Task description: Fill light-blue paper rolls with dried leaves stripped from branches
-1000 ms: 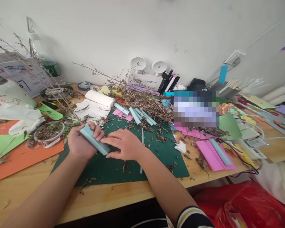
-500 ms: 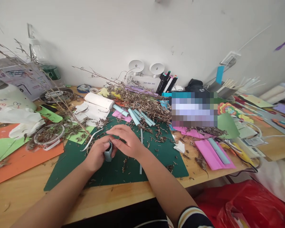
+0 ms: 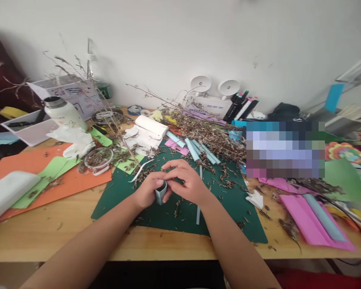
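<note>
Fingers of left hand (image 3: 147, 193) and right hand (image 3: 190, 186) grip a nearly rolled blue paper tube (image 3: 161, 193) (a few finished tubes (image 3: 198, 150) lie behind it), pink sheets (image 3: 297, 204) not yet rolled.

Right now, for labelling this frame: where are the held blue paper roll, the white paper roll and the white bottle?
blue paper roll (image 3: 160, 196): head view, its side below the open end.
white paper roll (image 3: 152, 125): head view, middle of its side.
white bottle (image 3: 66, 116): head view, its body.
</note>
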Demonstrator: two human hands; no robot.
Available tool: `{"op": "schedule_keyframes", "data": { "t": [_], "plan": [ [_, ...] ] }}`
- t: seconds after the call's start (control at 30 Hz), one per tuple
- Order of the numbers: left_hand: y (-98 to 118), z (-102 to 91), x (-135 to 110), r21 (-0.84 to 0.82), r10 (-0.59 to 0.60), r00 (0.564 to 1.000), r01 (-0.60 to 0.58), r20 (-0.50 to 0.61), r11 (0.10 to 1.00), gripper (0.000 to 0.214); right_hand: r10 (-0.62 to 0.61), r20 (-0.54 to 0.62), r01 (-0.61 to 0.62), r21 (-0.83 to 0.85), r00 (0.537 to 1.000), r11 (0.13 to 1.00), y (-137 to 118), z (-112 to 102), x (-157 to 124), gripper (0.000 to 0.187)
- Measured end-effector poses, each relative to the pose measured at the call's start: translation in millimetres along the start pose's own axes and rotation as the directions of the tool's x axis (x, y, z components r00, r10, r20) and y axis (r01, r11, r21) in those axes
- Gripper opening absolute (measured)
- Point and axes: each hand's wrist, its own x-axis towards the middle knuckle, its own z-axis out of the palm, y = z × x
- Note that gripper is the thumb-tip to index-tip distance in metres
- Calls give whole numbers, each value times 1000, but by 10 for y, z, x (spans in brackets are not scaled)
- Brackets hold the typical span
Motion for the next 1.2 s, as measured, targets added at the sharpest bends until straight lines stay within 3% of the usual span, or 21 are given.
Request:
{"op": "schedule_keyframes", "data": {
  "t": [0.23, 0.47, 0.67, 0.73, 0.87, 0.93, 1.03, 1.13, 1.2],
  "plan": [
    [55, 20, -5, 20, -31, 998, 30, 50, 999, 32, 70, 74, -76, 80, 995, 994, 1, 11, -19, 12],
    [-24, -48, 19, -36, -50, 991, 55, 122, 998, 29, 89, 152, -114, 163, 984, 980, -20, -19, -23, 13],
    [-58, -78, 45, -64, -78, 978, 92, 193, 994, 29, 45, 152, -65, 129, 987, 990, -23, -49, -18, 13],
    [-48, -76, 40, -40, -67, 972, 78, 224, 996, 30, 17, 123, -29, 102, 992, 994, -18, -59, -29, 15],
    [-35, -73, 17, 66, -57, 950, 38, 306, 997, 29, 41, -96, -33, 90, 994, 995, 8, -91, -67, 15],
    [-34, -69, 7, 65, -53, 953, 35, 298, 997, 29, 37, -146, -30, 46, 989, 998, 27, -91, -75, 13],
    [-23, -53, 3, 53, -64, 955, 50, 291, 997, 28, 160, -110, -173, -124, 981, 977, 76, -54, -61, 12],
    [-6, -34, 9, 69, -75, 951, 57, 299, 996, 27, 439, -159, -467, -317, 884, 826, 158, -9, -33, 26],
    [-4, -24, 13, 55, -72, 955, 58, 289, 997, 26, 529, -189, -557, -391, 828, 733, 215, 11, -21, 29]
  ]
}}
